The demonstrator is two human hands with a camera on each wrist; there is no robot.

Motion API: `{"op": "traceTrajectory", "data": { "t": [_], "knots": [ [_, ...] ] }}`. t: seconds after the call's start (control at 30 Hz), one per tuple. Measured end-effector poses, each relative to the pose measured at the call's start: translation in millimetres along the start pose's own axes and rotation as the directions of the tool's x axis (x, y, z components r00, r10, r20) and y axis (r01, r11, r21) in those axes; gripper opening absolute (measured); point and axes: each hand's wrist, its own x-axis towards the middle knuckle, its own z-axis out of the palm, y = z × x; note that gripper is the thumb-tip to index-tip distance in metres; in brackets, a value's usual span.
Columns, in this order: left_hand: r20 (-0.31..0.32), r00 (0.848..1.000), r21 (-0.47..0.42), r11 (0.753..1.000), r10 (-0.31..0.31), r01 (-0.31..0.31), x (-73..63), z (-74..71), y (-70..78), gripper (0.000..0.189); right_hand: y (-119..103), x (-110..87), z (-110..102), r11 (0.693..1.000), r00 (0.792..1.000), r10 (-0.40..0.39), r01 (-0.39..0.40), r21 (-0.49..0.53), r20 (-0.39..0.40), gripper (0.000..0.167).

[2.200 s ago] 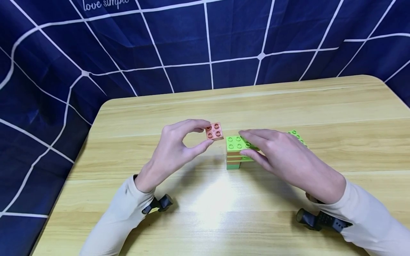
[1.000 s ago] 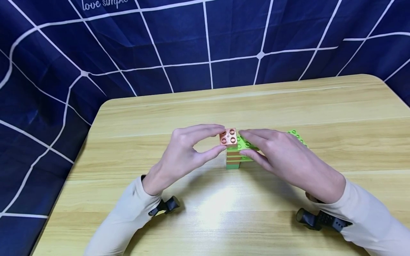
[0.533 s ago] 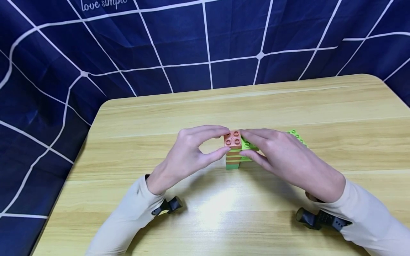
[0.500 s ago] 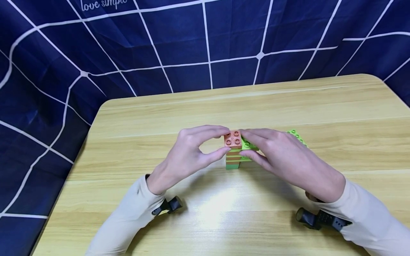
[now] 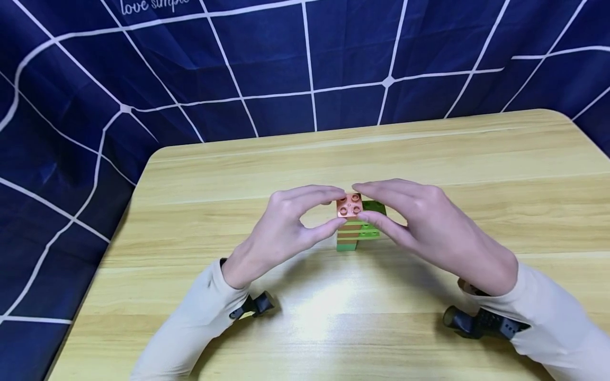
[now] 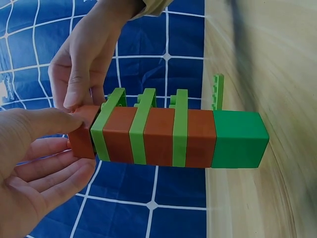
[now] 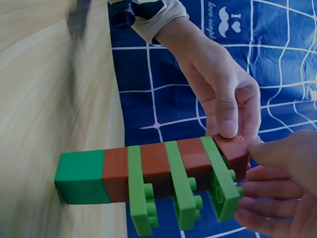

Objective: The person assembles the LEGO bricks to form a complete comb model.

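A tower of toy building bricks stands on the table: a dark green brick (image 6: 240,139) at the base, then orange-brown bricks (image 6: 158,136) alternating with light green plates (image 7: 183,191) that jut to the right. An orange-brown four-stud brick (image 5: 349,205) sits at the very top, slightly tilted, with a narrow dark gap under it in the left wrist view. My left hand (image 5: 286,233) pinches this brick between thumb and fingers from the left. From the right, my right hand (image 5: 429,227) holds the same brick with its thumb and fingertips at the sides.
Another light green plate (image 6: 218,91) lies on the table beyond the tower, hidden behind my right hand in the head view. The wooden table (image 5: 229,180) ends at a dark blue curtain (image 5: 276,58) with white grid lines. Black wrist cameras (image 5: 481,323) hang under both sleeves.
My left hand has carried the orange-brown brick rightward onto the tower's top. My right hand, earlier at the top green plate, has shifted up to the brick.
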Motion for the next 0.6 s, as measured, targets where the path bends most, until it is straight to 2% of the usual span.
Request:
{"op": "traceTrajectory", "data": {
  "t": [0.1,0.37,0.6],
  "knots": [
    [-0.002,1.0,-0.005,1.0,0.002,-0.002,0.0,0.5,0.0,0.03,0.4,1.9,2.6,0.999,0.999,-0.029,0.03,0.036,-0.031,0.052],
    [-0.01,1.0,-0.028,1.0,-0.011,0.01,0.4,0.2,-2.5,0.027,1.2,3.0,5.3,0.998,0.999,-0.021,0.023,0.051,-0.032,0.049],
    [-0.006,0.998,-0.081,0.995,-0.065,0.064,0.9,-0.7,-3.7,0.027,0.2,2.9,7.0,0.999,1.0,-0.012,0.013,0.047,-0.027,0.048]
  ]
}}
